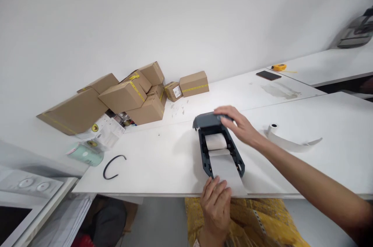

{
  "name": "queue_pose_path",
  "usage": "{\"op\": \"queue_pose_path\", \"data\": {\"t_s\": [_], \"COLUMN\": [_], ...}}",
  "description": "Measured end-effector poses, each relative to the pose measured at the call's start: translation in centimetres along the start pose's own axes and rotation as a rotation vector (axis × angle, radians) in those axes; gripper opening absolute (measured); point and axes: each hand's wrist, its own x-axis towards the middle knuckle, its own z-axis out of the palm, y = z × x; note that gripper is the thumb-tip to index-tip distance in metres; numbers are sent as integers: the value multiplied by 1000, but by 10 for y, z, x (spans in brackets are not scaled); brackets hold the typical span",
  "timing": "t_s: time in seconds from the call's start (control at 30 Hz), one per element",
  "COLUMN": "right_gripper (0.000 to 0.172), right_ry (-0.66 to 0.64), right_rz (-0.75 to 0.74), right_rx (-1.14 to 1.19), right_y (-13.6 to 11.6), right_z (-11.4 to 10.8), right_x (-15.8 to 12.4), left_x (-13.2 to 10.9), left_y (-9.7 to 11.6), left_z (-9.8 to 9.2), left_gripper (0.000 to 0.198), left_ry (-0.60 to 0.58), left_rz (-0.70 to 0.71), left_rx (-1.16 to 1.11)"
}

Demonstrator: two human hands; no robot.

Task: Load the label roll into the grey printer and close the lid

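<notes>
A dark grey label printer (204, 149) lies on the white table (163, 161) with its lid (208, 120) swung open at the far end. Inside it sits a white paper roll (216, 141), and a strip of paper (229, 173) runs from it out over the front. My right hand (239, 124) reaches across and rests its fingers on the open lid. At the table's near edge my left hand (216, 200) has its fingers curled on the end of the paper strip, pressing it down.
A pile of cardboard boxes (131, 95) leans against the wall at the left, with packets and a mint-green roll (87, 154) in front. A black curved band (113, 166) lies near the front edge. A near-spent paper core with a loose strip (287, 142) lies right. A dark phone (268, 75) and yellow tape measure (279, 67) sit farther back.
</notes>
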Motion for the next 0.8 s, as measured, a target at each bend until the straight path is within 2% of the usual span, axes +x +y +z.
{"op": "queue_pose_path", "data": {"t_s": [0.13,0.27,0.4,0.53,0.67,0.73,0.8], "right_gripper": [46,56,54,43,31,22,15], "right_ry": [-70,-114,-107,-5,162,231,265], "right_rz": [-100,-168,-195,-166,-67,11,96], "right_rx": [-117,-248,-324,-285,-215,-170,-115], "right_y": [-7,0,6,7,7,7,6], "right_z": [7,17,22,30,44,50,54], "right_x": [-82,-130,-147,-153,-157,-156,-154], "left_x": [-3,-2,-1,-1,-4,-5,-2], "left_y": [5,12,14,13,12,9,2], "left_z": [0,-1,1,5,1,-5,-9], "left_gripper": [23,25,24,25,24,18,21], "left_ry": [38,68,74,66,45,15,-9], "left_rz": [-60,-108,-118,-110,-105,-97,-115], "left_rx": [68,98,87,101,109,57,-33]}}
